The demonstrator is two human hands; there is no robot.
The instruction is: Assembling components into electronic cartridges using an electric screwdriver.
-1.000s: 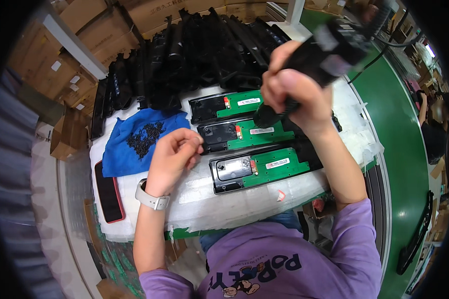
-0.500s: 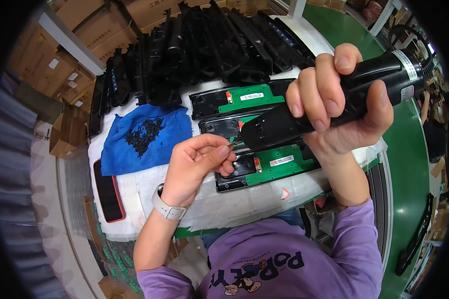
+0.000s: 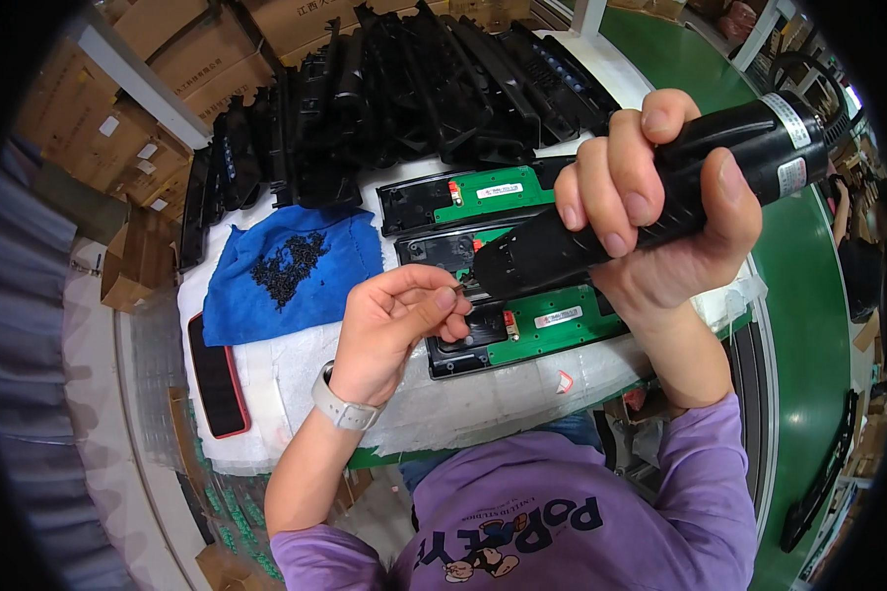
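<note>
Where the driver tip meets the left fingertips: driver (image 3: 685, 192) slants down-left across the frame's centre, nose over the middle panel (image 3: 429, 253). Tip is right at the pinch; actual contact too small to confirm.
Right hand (image 3: 655, 271): right of centre, full wrap round the driver body, fingers over one side, thumb on the other.
Left hand (image 3: 389, 320): mid-frame, thumb and forefinger narrowed on a small part (image 3: 460, 287). Maybe a screw, can't tell. Other fingers curled by the near panel (image 3: 488, 323); can't tell if touching.
Panels: three in a column at centre, black shells with green boards (image 3: 542, 345). Middle board mostly hidden behind the driver nose. Far panel (image 3: 414, 202) sits above it.
Pile (image 3: 291, 266): small black pieces, look like screws, on the blue cloth (image 3: 340, 320) left of centre.
Pinch risk: driver spinning up with fingertips on the tip could nip skin or fling the part.
Drop risk: part seated crooked, or pinch let go early, and it could fall into the middle shell or between panels.
Board risk: tool is tilted, so a slip could drag the nose over components.
Cloth risk: left wrist snagging the edge could scatter the pile.
</note>
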